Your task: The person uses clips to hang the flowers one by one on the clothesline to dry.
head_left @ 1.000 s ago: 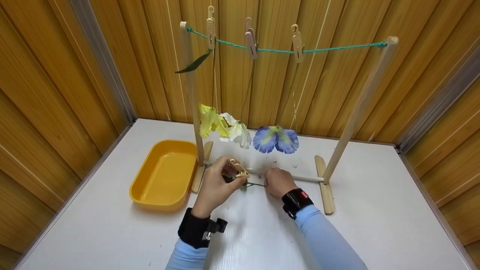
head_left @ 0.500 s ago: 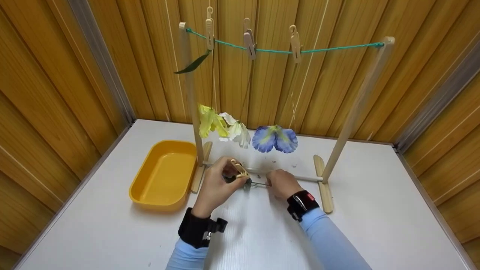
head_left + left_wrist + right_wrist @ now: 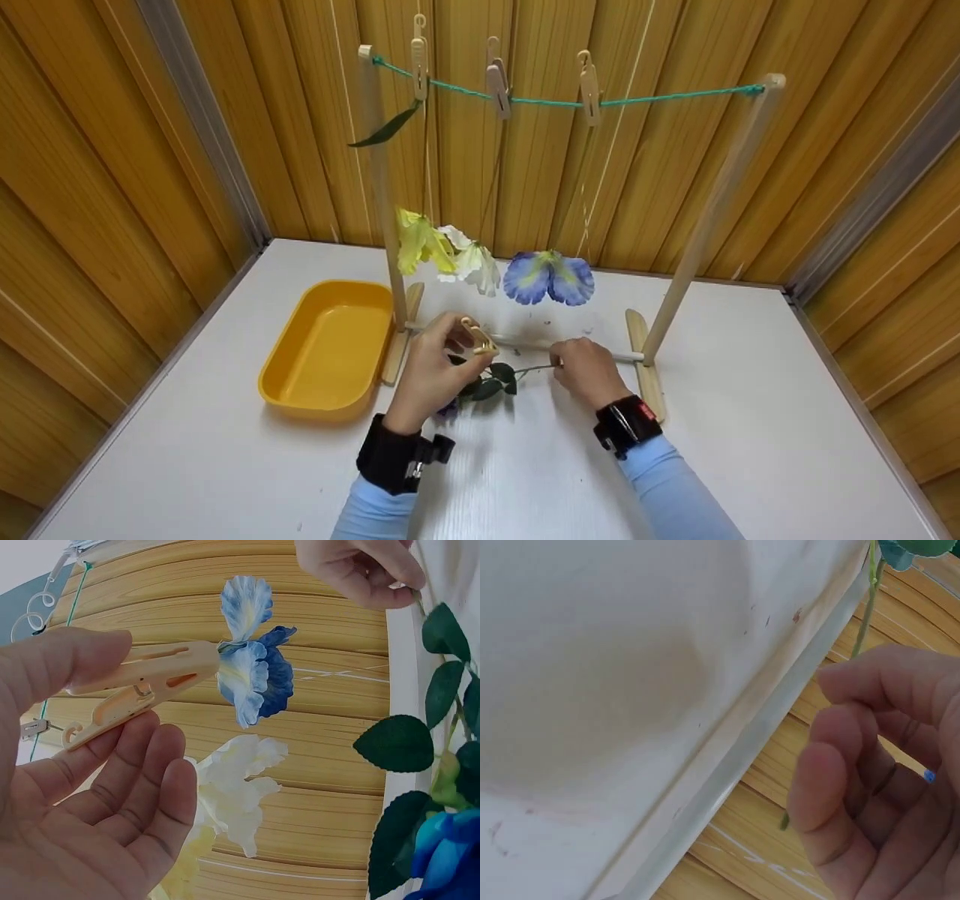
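My left hand [image 3: 431,371] holds a beige clothespin [image 3: 478,337] between thumb and fingers; in the left wrist view the clothespin [image 3: 157,666] points toward a hanging blue flower [image 3: 244,667] behind it. My right hand [image 3: 589,369] pinches the thin green stem [image 3: 534,368] of an artificial flower, low over the table. Its dark green leaves [image 3: 504,372] show between the hands, and its bloom is mostly hidden by my left hand in the head view. The left wrist view shows that blue bloom [image 3: 450,855] below several leaves [image 3: 395,743].
A wooden frame [image 3: 694,255] carries a green cord [image 3: 675,98]. Three clothespins on it hold a yellow flower [image 3: 424,244], a white flower [image 3: 476,266] and a blue-purple flower [image 3: 547,277]. An orange-yellow tray [image 3: 330,352] stands left of the frame. Wood-patterned panels enclose the white table [image 3: 187,435].
My right hand has moved right, drawing the stem along, and the leaves have come out from behind my left hand. The left hand stays in place with the clothespin.
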Demonstrator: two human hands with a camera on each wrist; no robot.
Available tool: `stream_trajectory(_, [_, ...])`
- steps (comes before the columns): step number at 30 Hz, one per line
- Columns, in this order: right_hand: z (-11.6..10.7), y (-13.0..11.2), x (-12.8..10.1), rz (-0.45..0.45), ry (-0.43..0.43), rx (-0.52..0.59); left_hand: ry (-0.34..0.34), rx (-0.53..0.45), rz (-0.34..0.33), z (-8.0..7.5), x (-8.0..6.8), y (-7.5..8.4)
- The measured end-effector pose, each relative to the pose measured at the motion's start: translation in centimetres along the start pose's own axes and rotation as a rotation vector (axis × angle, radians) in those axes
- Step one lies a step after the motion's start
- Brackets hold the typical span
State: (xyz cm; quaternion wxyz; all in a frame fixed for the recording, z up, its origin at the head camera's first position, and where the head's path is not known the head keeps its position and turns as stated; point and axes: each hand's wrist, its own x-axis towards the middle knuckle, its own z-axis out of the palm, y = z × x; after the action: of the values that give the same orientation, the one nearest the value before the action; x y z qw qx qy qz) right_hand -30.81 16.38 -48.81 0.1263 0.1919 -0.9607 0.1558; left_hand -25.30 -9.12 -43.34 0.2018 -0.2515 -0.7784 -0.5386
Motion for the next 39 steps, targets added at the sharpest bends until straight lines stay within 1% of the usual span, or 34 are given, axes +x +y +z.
stream_trajectory(4, [-0.3,0.3,-0.9,0.004,0.093,-0.022,-0.004,0.0,0.005,0.1,0.0,0.0])
stream_trajectory(8, [-0.6,0.4,-1.8,0.025,0.184,-0.012,0.0,0.015,0.012,0.1,-0.1,0.2])
stream_trajectory(11, [-0.6,0.6,-2.4,0.036,0.244,0.021,0.005,0.021,0.02,0.1,-0.1,0.2])
stream_trajectory(14, [-0.5,0.8,-2.8,0.028,0.306,0.059,0.004,0.021,0.017,0.1,-0.1,0.1])
stream_trajectory(18, [-0.6,1.2,-3.3,0.033,0.367,0.146,0.005,0.032,0.013,0.1,-0.1,0.0])
stream_trajectory(20, [-0.6,1.4,-3.5,0.049,0.387,0.202,0.006,0.037,0.012,0.1,0.0,0.0])
stream_trajectory(25, [-1.1,1.4,-4.1,0.138,0.386,0.383,0.005,0.04,0.026,0.1,0.0,0.0])
stream_trajectory(28, [-1.4,1.4,-4.4,0.171,0.401,0.441,0.004,0.042,0.031,0.1,-0.1,0.0])
stream_trajectory(34, [-2.0,1.1,-4.9,0.158,0.463,0.489,0.001,0.042,0.033,0.1,-0.1,-0.1])
stream_trajectory(39, [-2.8,0.7,-5.1,0.107,0.493,0.555,0.004,0.041,0.031,0.1,-0.1,0.0])
